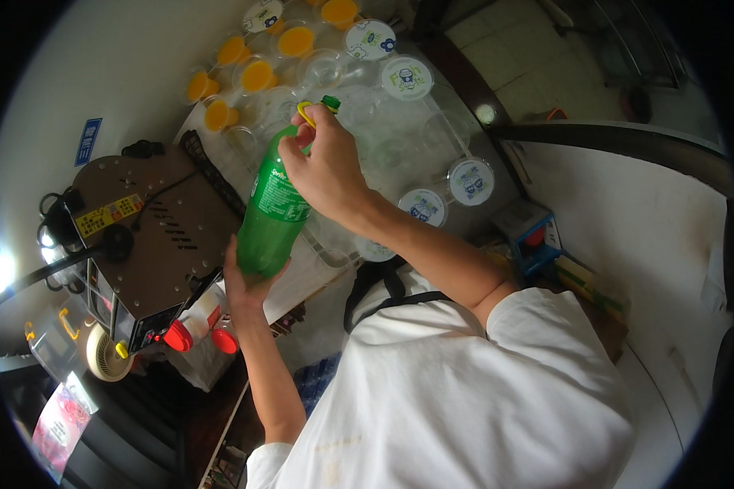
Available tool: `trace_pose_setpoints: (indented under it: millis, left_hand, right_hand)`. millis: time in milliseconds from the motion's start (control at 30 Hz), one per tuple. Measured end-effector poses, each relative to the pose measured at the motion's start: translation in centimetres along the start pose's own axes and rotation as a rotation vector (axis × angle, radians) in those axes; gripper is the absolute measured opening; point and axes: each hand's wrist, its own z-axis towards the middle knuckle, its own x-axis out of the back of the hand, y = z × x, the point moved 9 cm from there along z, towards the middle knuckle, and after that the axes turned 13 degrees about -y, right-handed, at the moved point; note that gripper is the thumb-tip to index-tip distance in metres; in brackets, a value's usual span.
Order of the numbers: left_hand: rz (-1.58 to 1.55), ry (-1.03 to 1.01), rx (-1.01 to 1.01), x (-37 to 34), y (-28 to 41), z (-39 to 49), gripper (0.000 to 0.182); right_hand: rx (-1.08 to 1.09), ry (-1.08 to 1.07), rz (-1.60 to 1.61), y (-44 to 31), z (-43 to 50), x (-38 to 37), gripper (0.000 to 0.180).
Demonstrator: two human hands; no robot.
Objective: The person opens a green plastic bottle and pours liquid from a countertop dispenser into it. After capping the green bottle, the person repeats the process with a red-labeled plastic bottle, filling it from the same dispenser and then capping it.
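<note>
A large green plastic Sprite bottle (275, 214) is held tilted in front of me, its neck pointing up and away. My left hand (251, 284) supports it around the base. At the neck, my right hand (327, 162) pinches a yellow plastic cap (306, 114) between thumb and fingers. The green threaded mouth (330, 102) shows bare just beyond my knuckles, with a bit of yellow below it. My right hand hides much of the bottle's shoulder.
Clear plastic cups, several with orange liquid (257, 76), stand on the worktop (367, 159). Some carry printed lids (407, 78). To the left are a brown-topped machine (159, 238), red-lidded containers (178, 335) and a small fan (109, 354). A blue-framed box (529, 238) stands at right.
</note>
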Motion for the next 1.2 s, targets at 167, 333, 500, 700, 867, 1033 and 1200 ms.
trace_pose_setpoints:
  millis: [167, 333, 500, 700, 867, 1033, 1200]
  left_hand:
    - [0.009, 0.045, -0.011, 0.3, 0.1, 0.0, 0.057]
    - [0.015, 0.038, -0.014, 0.2, 0.1, -0.1, 0.058]
    - [0.009, 0.029, -0.011, 0.5, 0.2, -0.1, 0.058]
    - [0.029, 0.046, -0.024, 0.8, 0.4, -0.3, 0.059]
    - [0.023, 0.064, -0.032, 1.0, 0.4, -0.5, 0.061]
    - [0.01, 0.049, -0.021, 1.0, 0.2, -0.6, 0.06]
    - [-0.014, 0.038, -0.016, 1.2, 0.1, -0.7, 0.058]
  right_hand:
    - [-0.005, -0.001, -0.035, 0.3, 0.2, -0.2, 0.027]
    - [0.002, -0.007, -0.038, 0.5, 0.4, -0.5, 0.028]
    - [0.012, -0.003, -0.041, 0.5, 0.4, -0.7, 0.028]
    - [0.007, -0.013, -0.035, 0.5, 0.3, -1.0, 0.028]
    - [-0.002, -0.021, -0.03, 0.4, 0.2, -1.2, 0.028]
    - [0.004, -0.023, -0.019, 0.4, 0.1, -1.3, 0.027]
    - [0.006, -0.024, -0.025, 0.5, 0.0, -1.4, 0.027]
